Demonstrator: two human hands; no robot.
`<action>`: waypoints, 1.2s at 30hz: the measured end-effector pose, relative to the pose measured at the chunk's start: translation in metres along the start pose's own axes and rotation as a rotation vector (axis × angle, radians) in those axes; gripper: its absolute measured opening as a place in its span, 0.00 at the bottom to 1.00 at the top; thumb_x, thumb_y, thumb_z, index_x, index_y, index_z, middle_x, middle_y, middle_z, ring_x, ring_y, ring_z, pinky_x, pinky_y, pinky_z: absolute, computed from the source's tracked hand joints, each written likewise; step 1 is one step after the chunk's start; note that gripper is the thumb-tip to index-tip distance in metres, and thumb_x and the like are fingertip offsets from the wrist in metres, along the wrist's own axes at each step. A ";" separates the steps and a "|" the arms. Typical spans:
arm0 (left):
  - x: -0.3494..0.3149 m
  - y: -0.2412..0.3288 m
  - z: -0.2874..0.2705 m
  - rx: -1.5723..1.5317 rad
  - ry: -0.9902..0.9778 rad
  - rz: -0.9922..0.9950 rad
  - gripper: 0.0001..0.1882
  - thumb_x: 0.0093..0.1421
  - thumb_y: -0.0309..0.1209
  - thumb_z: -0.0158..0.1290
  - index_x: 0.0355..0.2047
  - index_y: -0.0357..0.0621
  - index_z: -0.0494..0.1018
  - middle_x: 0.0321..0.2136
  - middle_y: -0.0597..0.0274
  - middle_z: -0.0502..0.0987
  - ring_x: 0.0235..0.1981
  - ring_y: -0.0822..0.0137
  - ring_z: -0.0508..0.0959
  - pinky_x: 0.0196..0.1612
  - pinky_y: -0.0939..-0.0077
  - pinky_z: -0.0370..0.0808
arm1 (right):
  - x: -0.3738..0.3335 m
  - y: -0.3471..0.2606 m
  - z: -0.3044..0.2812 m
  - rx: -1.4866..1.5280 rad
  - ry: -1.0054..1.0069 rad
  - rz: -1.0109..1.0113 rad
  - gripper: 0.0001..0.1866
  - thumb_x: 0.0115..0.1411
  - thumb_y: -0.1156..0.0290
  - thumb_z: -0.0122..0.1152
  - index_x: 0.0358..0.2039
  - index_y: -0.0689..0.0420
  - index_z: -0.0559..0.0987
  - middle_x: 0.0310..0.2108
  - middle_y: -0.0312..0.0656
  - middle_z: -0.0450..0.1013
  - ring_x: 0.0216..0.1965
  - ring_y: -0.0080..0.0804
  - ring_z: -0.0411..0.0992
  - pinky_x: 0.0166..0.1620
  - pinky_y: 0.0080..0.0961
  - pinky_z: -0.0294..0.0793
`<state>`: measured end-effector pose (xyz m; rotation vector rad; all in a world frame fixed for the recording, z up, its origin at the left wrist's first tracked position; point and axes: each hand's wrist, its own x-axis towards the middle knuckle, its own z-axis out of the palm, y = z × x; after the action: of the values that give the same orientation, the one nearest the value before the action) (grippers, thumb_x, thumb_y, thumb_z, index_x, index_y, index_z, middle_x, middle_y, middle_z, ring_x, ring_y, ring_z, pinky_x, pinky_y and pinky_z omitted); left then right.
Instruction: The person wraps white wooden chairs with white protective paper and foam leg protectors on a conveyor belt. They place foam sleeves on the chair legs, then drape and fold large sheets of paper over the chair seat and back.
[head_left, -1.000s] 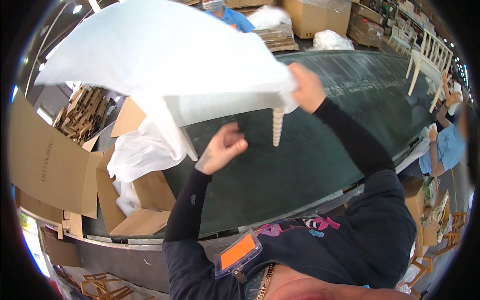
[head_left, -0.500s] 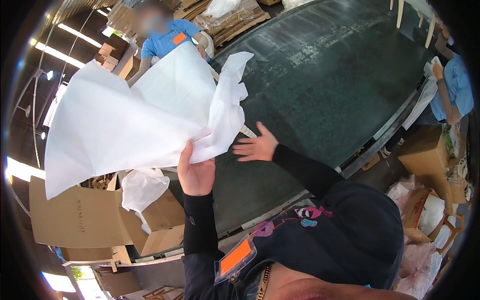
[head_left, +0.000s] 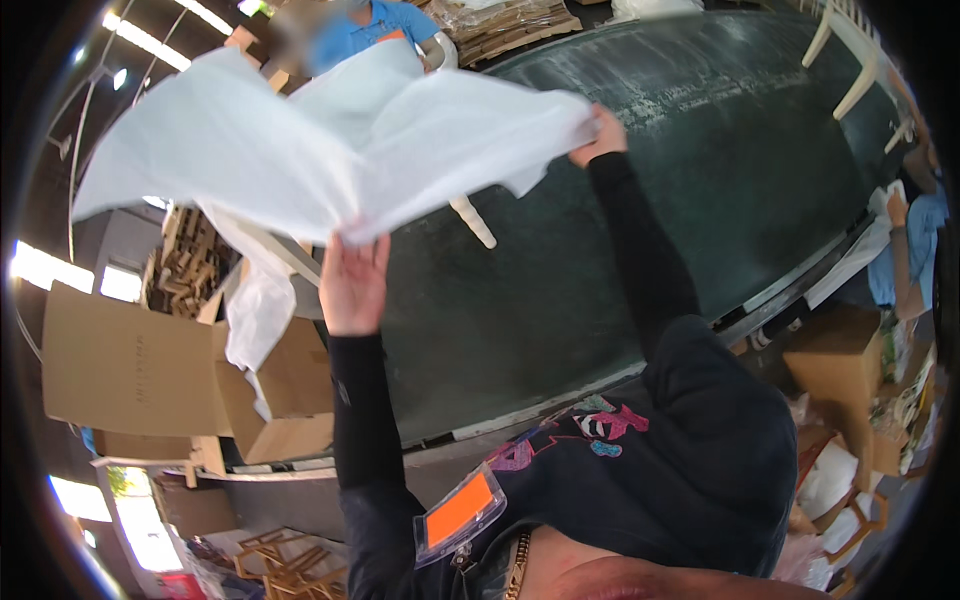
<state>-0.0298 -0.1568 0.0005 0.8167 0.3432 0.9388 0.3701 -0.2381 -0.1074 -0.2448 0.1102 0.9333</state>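
Note:
A large white packing sheet (head_left: pixel 240 130), thin and soft, is spread out in front of me. My left hand (head_left: pixel 357 290) pinches its near edge. On the right, my raised right hand (head_left: pixel 602 140) grips a corner, the fingers closed on it. Below the sheet a cream leg (head_left: pixel 474 222) sticks out, and a flat pale bar (head_left: pixel 282 255) shows left of my left hand. Most of the piece they seem to belong to is hidden under the sheet. Another white sheet (head_left: pixel 262 310) hangs down beside that bar, over an opened cardboard box.
The dark green worktop (head_left: pixel 540 290) curves across the view. An open cardboard box (head_left: pixel 130 360) stands at the left. A person in blue (head_left: pixel 375 35) is beyond the sheet; another (head_left: pixel 915 240) works at the right. A cream chair (head_left: pixel 850 60) sits at the far right.
My right hand, open and empty before, has reached up and right and taken the sheet's corner. The sheet is now stretched wider to the right. My left hand has moved up and left.

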 end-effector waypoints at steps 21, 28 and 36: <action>0.037 0.147 -0.260 2.610 0.759 0.020 0.45 0.50 0.48 0.62 0.64 0.42 0.58 0.56 0.51 0.67 0.59 0.52 0.64 0.54 0.47 0.67 | -0.224 0.194 -0.284 -0.827 0.566 0.827 0.06 0.62 0.62 0.56 0.33 0.49 0.75 0.31 0.35 0.73 0.38 0.36 0.73 0.48 0.43 0.74; 0.107 0.288 -0.410 2.474 0.731 -0.074 0.43 0.54 0.43 0.60 0.66 0.43 0.53 0.62 0.43 0.63 0.64 0.49 0.63 0.62 0.49 0.63 | -0.224 0.265 -0.254 -1.268 0.520 0.747 0.08 0.59 0.67 0.59 0.38 0.55 0.74 0.30 0.40 0.74 0.29 0.37 0.76 0.34 0.39 0.79; 0.025 0.019 -0.496 1.835 0.809 -0.061 0.19 0.57 0.33 0.54 0.47 0.40 0.68 0.25 0.53 0.80 0.28 0.53 0.83 0.29 0.58 0.77 | -0.226 0.439 -0.196 -1.455 0.177 0.765 0.08 0.64 0.67 0.57 0.40 0.56 0.76 0.31 0.38 0.76 0.30 0.29 0.77 0.35 0.30 0.79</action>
<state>-0.3183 0.1024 -0.3106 1.9822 2.0915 0.6559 -0.1151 -0.2143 -0.3222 -1.7214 -0.3726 1.6189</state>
